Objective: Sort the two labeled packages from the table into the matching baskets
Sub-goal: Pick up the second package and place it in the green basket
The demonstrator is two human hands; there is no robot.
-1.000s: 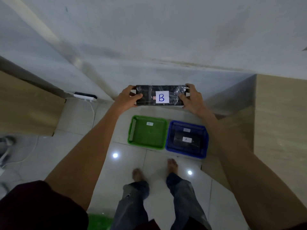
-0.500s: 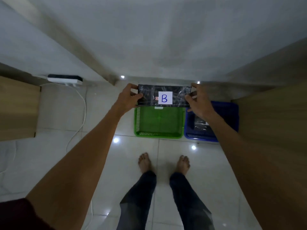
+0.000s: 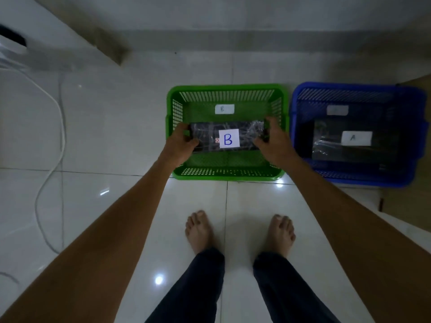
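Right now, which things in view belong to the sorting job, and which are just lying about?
Part of the job:
- package B, held by the left hand and right hand over the green basket
- package A, lying in the blue basket

Lying about:
- white cable on the floor
- wooden furniture at right

This looks like a room in a home: glossy white floor tiles (image 3: 116,136) run beneath the hands, and the person stands on them with bare feet (image 3: 200,231). Far left of the hands, a white cable (image 3: 50,178) trails loose across the floor from a power strip (image 3: 11,43), while a plain pale wall (image 3: 233,15) rises beyond the hands.
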